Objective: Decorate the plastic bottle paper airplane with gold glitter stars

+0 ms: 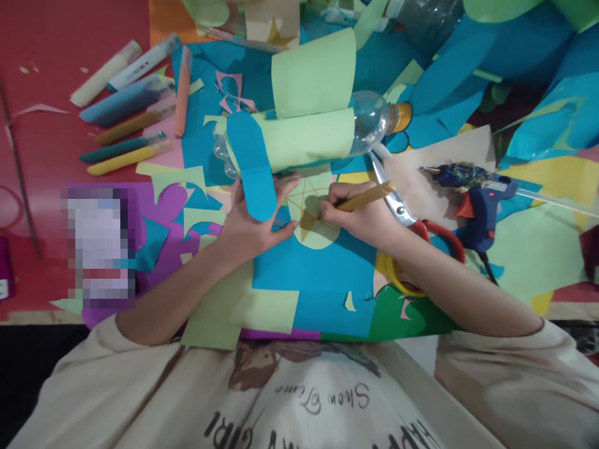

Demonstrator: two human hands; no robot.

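Note:
My right hand [358, 212] is closed around a golden-brown marker [367, 197], its tip end down by a pale green paper piece [322, 234] with a rounded end. Star lines are drawn on that piece, and part of the star is coloured in brown. My left hand [255, 218] lies with fingers spread at the left of the piece. A blue rounded paper strip [255, 168] covers part of this hand. Just beyond both hands lies a clear plastic bottle [369, 121] on its side, wrapped in pale green paper, with an orange cap.
Scissors [397, 209] with red and yellow handles lie under my right forearm. Right of them is a blue glue gun [484, 218] with a glue stick and cord. Several markers [126, 100] lie at upper left. Coloured paper scraps cover the table, and a blurred-out rectangular item [100, 243] sits at left.

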